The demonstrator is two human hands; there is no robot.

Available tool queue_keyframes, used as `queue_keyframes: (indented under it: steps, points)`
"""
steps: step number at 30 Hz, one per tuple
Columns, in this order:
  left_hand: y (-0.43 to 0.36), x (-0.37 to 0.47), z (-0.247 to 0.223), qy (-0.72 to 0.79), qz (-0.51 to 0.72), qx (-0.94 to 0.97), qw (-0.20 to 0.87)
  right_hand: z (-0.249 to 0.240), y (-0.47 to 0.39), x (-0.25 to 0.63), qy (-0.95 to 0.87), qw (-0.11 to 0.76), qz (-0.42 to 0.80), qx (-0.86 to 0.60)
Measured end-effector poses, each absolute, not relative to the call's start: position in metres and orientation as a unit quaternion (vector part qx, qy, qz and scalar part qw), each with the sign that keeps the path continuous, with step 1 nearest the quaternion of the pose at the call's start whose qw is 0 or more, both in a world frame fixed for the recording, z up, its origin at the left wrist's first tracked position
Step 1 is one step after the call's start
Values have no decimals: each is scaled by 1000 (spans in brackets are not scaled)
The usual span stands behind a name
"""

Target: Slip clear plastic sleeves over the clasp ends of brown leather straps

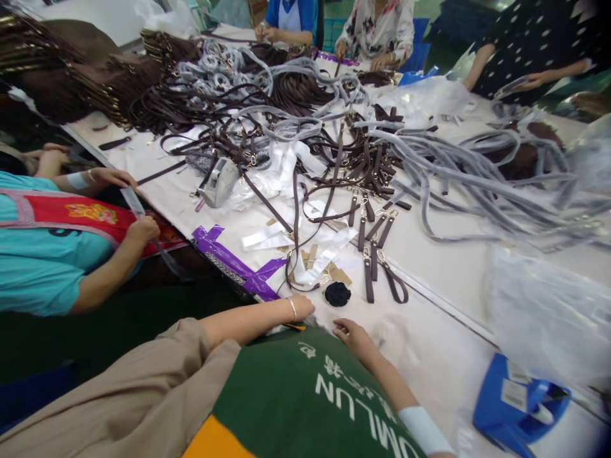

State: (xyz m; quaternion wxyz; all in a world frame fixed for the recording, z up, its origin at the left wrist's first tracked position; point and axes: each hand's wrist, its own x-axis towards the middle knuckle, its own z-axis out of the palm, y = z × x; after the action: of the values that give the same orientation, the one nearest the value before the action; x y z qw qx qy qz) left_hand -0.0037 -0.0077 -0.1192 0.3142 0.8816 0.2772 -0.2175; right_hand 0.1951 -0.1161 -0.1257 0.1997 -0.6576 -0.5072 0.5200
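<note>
My left hand (301, 306), with a bracelet at its wrist, is by the table's front edge, its fingers curled down and partly hidden. My right hand (351, 334) lies close to the green apron (305, 381), fingers bent; whether anything is in them is hidden. A round black object (337, 294) rests on the table just beyond the two hands. Past it are white strips (315, 266), brown pieces and a thin dark strap (296, 210). Short brown straps with metal clasps (369, 280) lie to the right.
Grey-wrapped straps (449, 165) and dark straps (296, 92) heap across the table (439, 267). A blue dispenser-like object (510, 401) sits at right. Purple tape (229, 261) marks the left edge. A person in turquoise (42, 267) holds a clear strip at left; several people work opposite.
</note>
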Motion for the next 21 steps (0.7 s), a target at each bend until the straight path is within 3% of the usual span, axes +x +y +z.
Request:
queue_keyframes:
  steps: [4, 13, 21]
  points:
    - [17, -8, -127, 313, -203, 862, 343, -131, -102, 204, -484, 230, 521, -664]
    - [94, 33, -135, 394, -171, 854, 294, -130, -34, 216, -438, 281, 504, -689]
    - [63, 18, -141, 342, -180, 870, 307, -143, 51, 240, -467, 213, 422, -747]
